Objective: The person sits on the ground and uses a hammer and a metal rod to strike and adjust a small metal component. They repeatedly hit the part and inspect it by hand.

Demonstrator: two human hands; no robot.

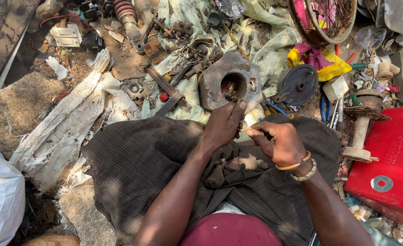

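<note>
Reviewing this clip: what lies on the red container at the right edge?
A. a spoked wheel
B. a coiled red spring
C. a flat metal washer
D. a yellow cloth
C: a flat metal washer lies on top of the red container, to the right of the right hand.

Left hand [224, 124] and right hand [280, 142] close together over the lap, fingers curled.

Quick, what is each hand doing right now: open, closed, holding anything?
Left hand: closed, fingers curled on a small part that is mostly hidden between both hands.
Right hand: closed, pinching the same small part; what it is cannot be told.
</note>
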